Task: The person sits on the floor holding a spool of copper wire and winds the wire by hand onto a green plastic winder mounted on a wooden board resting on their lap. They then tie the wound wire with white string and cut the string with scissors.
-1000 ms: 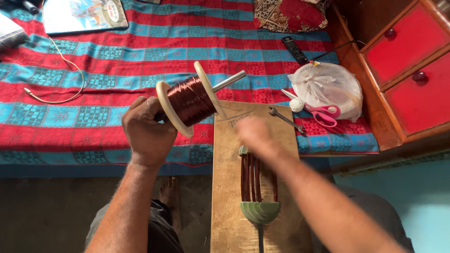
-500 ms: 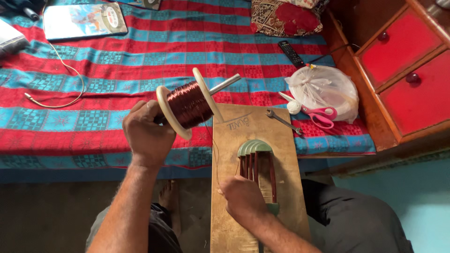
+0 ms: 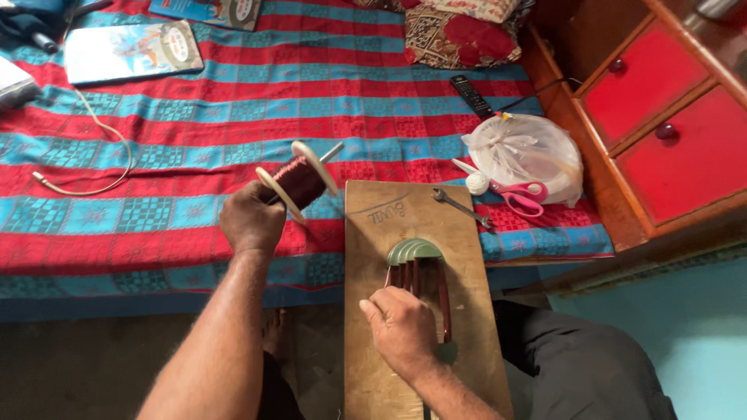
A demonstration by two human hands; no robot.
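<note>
Hands first: we are holding the spool (image 3: 299, 181) of copper wire up in our left hand (image 3: 250, 223), fingers wrapped round its near end, over the striped bedcover (image 3: 156, 155) just left of the board (image 3: 420, 311). A second ago our right hand (image 3: 403, 330) was up near the top of the board; now it is lying lower, curled over the bottom of the coil former (image 3: 416, 284), fingers pressing together on the dark windings. The spool is also sitting a little lower and more tilted than before. We are reading this as another turn being laid down the former, though the wire itself is too thin to follow.

As for containers, a clear plastic bag (image 3: 525, 152) is resting on the bed's right edge; its contents are too blurred to tell. Pink-handled scissors (image 3: 517, 194) are lying against it, and a spanner (image 3: 461, 208) is sitting on the board's top corner. Two red drawers (image 3: 669, 117) are standing closed.
</note>
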